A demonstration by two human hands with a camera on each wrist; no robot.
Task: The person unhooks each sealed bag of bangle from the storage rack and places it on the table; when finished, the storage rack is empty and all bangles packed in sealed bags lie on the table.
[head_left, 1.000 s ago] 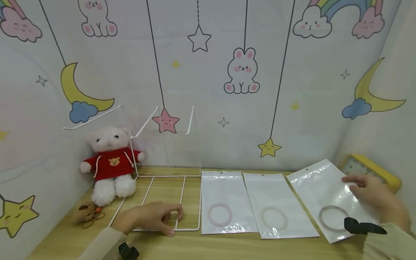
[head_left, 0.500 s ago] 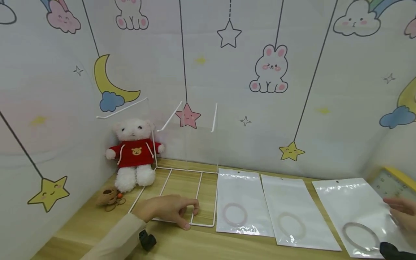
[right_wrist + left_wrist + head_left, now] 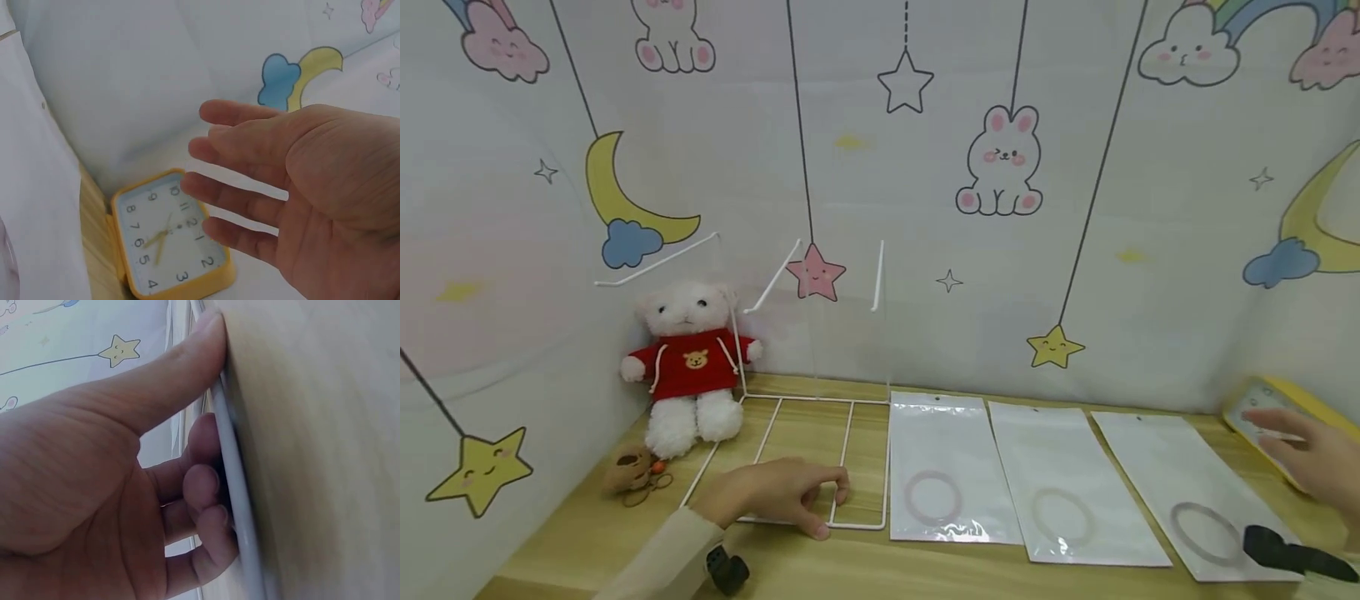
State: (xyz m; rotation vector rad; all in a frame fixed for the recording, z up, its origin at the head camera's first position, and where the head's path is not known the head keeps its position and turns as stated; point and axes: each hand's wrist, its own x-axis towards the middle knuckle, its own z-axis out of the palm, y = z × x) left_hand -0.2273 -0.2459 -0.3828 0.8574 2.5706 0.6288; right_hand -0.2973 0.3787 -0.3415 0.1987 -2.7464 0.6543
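Observation:
My left hand rests on the front rod of a white wire rack. In the left wrist view, its thumb lies along the rod and its other fingers bend loosely behind it. At the right, my right hand hovers with loosely extended fingers and nothing in them, in front of a yellow alarm clock. Three flat white bags lie in a row: one with a pink ring, one with a cream ring, and one with a grey ring. The right hand is nearest the grey-ring bag and the clock.
A white plush bear in a red hoodie sits behind the rack's left side. A small brown pouch-like item with a cord lies in front of it. Thin rack prongs stick up. A decorated wall backs the wooden table.
My right hand has come off the grey-ring bag and moved toward the clock; that bag now lies flat beside the other two. The head view turned right, then partly back. My left hand stayed put.

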